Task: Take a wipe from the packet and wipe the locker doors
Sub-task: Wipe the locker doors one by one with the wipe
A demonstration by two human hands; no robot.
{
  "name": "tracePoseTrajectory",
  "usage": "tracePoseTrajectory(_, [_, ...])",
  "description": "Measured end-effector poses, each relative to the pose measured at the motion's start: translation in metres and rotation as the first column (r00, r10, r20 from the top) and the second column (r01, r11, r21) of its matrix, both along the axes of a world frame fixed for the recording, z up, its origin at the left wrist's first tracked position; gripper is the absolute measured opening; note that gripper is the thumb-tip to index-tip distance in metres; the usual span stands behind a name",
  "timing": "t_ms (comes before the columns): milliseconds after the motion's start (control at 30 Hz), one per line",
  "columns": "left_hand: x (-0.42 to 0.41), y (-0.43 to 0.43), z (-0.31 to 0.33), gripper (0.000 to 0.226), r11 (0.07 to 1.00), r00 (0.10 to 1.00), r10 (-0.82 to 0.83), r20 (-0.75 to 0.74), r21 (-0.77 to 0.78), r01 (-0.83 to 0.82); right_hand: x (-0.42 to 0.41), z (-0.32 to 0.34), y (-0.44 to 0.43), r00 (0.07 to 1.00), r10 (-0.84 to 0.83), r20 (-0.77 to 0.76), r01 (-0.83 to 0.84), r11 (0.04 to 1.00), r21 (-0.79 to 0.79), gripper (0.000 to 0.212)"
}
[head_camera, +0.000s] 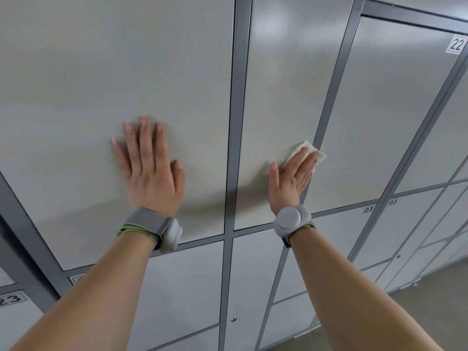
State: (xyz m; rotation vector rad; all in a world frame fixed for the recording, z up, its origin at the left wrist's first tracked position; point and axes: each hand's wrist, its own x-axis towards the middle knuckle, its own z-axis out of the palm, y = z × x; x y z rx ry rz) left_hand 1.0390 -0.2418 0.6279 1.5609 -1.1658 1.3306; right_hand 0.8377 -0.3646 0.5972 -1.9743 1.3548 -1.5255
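Two tall pale grey locker doors fill the view. My left hand [149,171] lies flat with straight fingers on the left locker door [101,84]. My right hand [291,177] presses a white wipe [302,148] against the middle locker door [283,84], close to that door's right edge. The fingers of my right hand are straight, and part of the wipe shows beyond the fingertips. No wipe packet is in view.
Dark grey frame bars [235,122] separate the doors. A door labelled 22 [395,110] stands to the right, with smaller numbered doors [367,234] below. A beige floor [415,315] shows at the lower right. Both wrists wear bands with white sensors.
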Motion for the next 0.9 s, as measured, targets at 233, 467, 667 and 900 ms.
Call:
tracePoseTrajectory(233, [0.001, 0.000, -0.001, 0.061, 1.000, 1.000, 0.014, 0.010, 0.007, -0.014, -0.002, -0.044, 0.026, 0.999, 0.040, -0.022, -0.033, 0.962, 0.270, 0.097])
tracePoseTrajectory(467, [0.000, 0.002, -0.001, 0.059, 1.000, 1.000, -0.005, 0.003, 0.020, 0.005, 0.000, -0.004, 0.017, 0.998, 0.048, -0.035, -0.046, 0.998, 0.052, 0.091])
tracePoseTrajectory(667, [0.000, 0.002, -0.001, 0.060, 1.000, 1.000, -0.007, -0.001, 0.027, 0.007, -0.007, -0.067, 0.026, 0.984, 0.061, -0.166, -0.012, 0.960, 0.281, 0.094])
tracePoseTrajectory(900, [0.000, 0.004, -0.001, 0.062, 0.999, 1.000, -0.011, 0.002, 0.030, 0.011, -0.013, -0.057, 0.035, 0.982, 0.114, -0.153, -0.059, 0.944, 0.325, 0.097])
